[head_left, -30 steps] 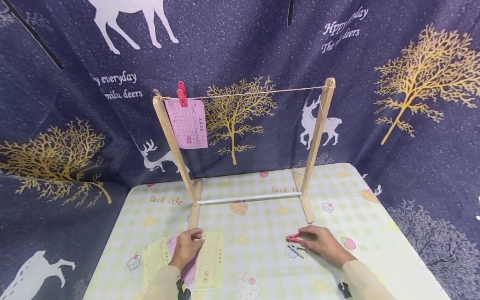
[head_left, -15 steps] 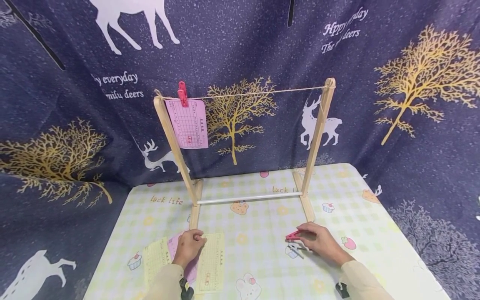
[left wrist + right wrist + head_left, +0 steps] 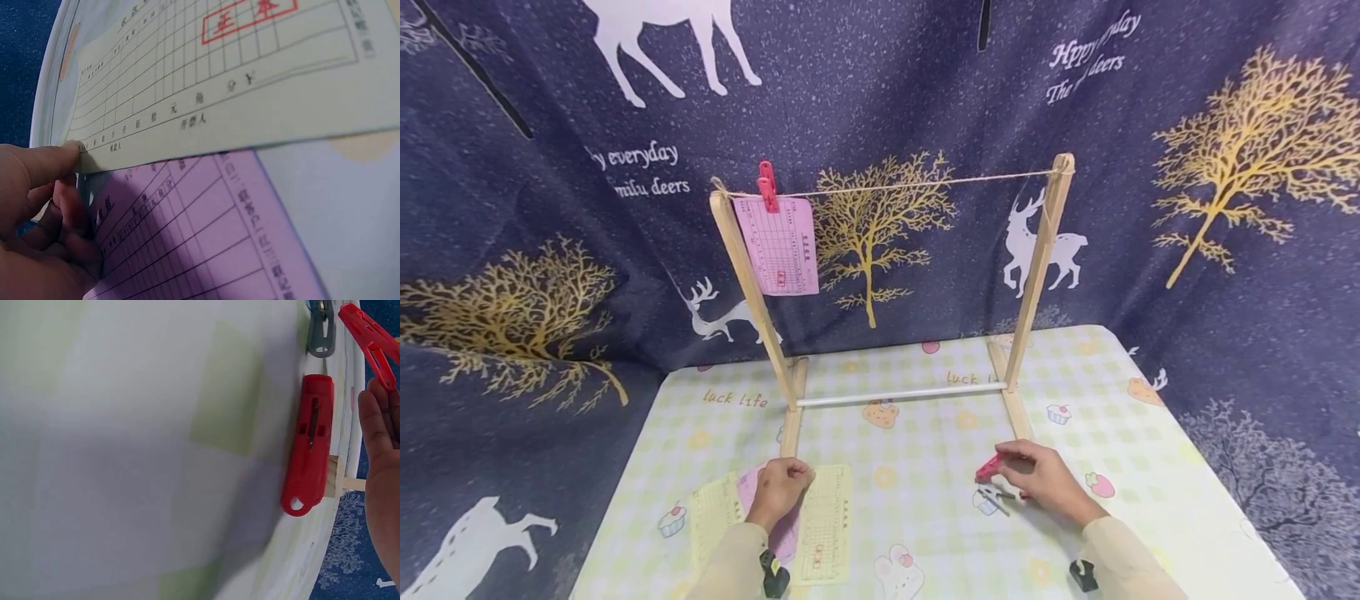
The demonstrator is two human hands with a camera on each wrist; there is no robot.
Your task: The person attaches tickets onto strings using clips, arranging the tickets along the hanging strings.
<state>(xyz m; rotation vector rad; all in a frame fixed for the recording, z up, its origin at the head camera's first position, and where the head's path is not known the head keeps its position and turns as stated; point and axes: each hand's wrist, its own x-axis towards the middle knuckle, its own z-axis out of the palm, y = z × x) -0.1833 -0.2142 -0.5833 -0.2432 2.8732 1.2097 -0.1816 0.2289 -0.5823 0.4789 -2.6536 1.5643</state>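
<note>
Apparently the step in hand is readying a slip and peg together: the left hand [image 3: 782, 492] pinches a corner of a yellow receipt [image 3: 824, 525], which partly covers a loose pink receipt [image 3: 187, 231], while the right hand [image 3: 1047, 485] grips a red clothespin [image 3: 364, 326] near a second red clothespin [image 3: 304, 462] and a grey clothespin [image 3: 321, 339]. The next move probably calls for raising the paper to the twine [image 3: 887, 187], beside the hanging pink receipt [image 3: 790, 262], without creasing it. The wooden stand [image 3: 1033, 287] rises from a checked, cartoon-printed tablecloth [image 3: 925, 467]; behind hangs a dark-blue deer-and-tree curtain [image 3: 880, 100].
</note>
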